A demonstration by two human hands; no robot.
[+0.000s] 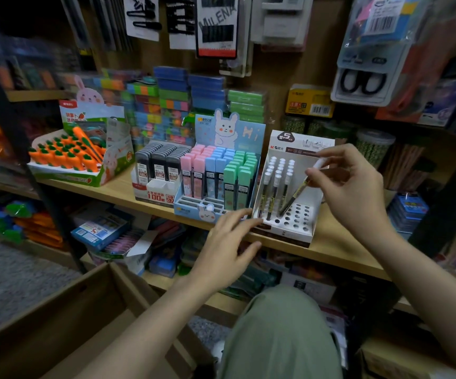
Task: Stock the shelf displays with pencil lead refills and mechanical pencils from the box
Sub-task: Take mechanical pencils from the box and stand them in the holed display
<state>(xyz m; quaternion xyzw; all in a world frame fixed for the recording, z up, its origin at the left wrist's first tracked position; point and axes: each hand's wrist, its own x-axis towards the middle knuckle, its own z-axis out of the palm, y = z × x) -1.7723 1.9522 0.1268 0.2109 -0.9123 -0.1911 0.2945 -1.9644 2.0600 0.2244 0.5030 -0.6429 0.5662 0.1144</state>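
A white pencil display stand (307,233) sits on the wooden shelf (339,247), with several white-capped mechanical pencils upright in its holes. My right hand (349,184) pinches one more mechanical pencil (296,194), tilted, its tip down in a hole of the stand. My left hand (228,242) has straight fingers touching the stand's front left corner. To the left stand a pastel bunny display of lead refills (216,179) and a display of black refill cases (158,168). The cardboard box (65,318) lies open at the lower left.
A carrot-themed display (76,157) stands at the shelf's left. Stacked colourful cases fill the back; hair clips and scissors packs hang above. A dark upright post (16,132) runs down the left. More stock crowds the lower shelf. My knee in green trousers (278,332) is below.
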